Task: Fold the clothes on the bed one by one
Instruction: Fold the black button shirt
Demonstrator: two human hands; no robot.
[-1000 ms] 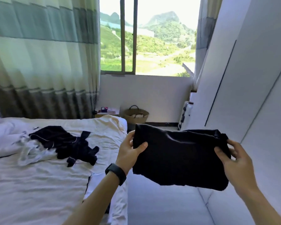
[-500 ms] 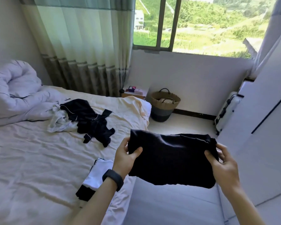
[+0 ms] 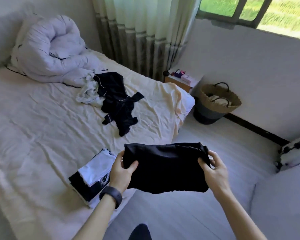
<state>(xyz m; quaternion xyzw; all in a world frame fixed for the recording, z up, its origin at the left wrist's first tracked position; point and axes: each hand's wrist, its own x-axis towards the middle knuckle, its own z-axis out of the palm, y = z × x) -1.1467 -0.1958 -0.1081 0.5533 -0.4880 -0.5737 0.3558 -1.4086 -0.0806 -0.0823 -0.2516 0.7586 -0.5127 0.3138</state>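
A folded black garment (image 3: 164, 168) hangs in the air over the floor beside the bed (image 3: 33, 132). My left hand (image 3: 120, 170) pinches its left edge, thumb on top. My right hand (image 3: 213, 168) grips its right edge, where the cloth bunches. On the bed near my left hand lies a stack of folded clothes (image 3: 92, 174), white on black. Further back a crumpled dark garment with pale piping (image 3: 118, 103) lies unfolded, partly over a crumpled white garment (image 3: 87, 93).
A rolled white duvet (image 3: 50, 49) fills the head of the bed. A woven basket (image 3: 216, 101) stands on the floor past the bed's corner, beside a small bedside table (image 3: 182, 79). A white suitcase (image 3: 296, 151) leans at the right. Curtains hang behind.
My view has swung left and down, from the window to the bed. Both hands keep the same hold on the black garment, which has come closer to the folded stack.
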